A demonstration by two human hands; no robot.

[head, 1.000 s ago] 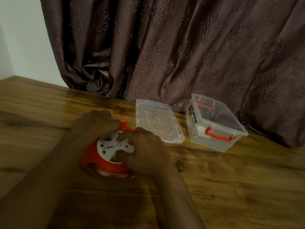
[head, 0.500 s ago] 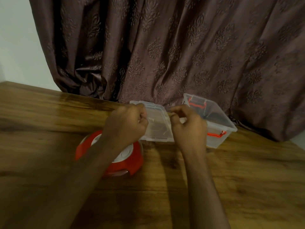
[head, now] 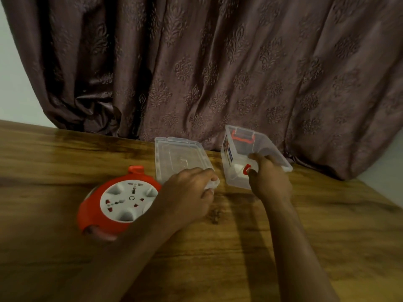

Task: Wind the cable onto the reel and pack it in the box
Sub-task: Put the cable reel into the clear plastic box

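The red cable reel (head: 113,205) with a white socket face lies flat on the wooden table (head: 239,247), left of centre. The clear plastic lid (head: 176,158) lies flat behind it. My left hand (head: 187,190) grips the lid's near right corner. To the right stands the clear box (head: 237,147), open, with red latch handles. My right hand (head: 269,177) grips the box's near rim, thumb inside the box, over the near red handle. No loose cable shows.
A brown patterned curtain (head: 218,73) hangs right behind the table's far edge, touching the box's back. A pale wall (head: 13,73) shows at the far left. Bare wood spreads in front of my arms and to the right.
Both hands left the reel and went to the lid. Since then my right hand has shifted right onto the box's near rim, and the lid has come down flat under my left hand.
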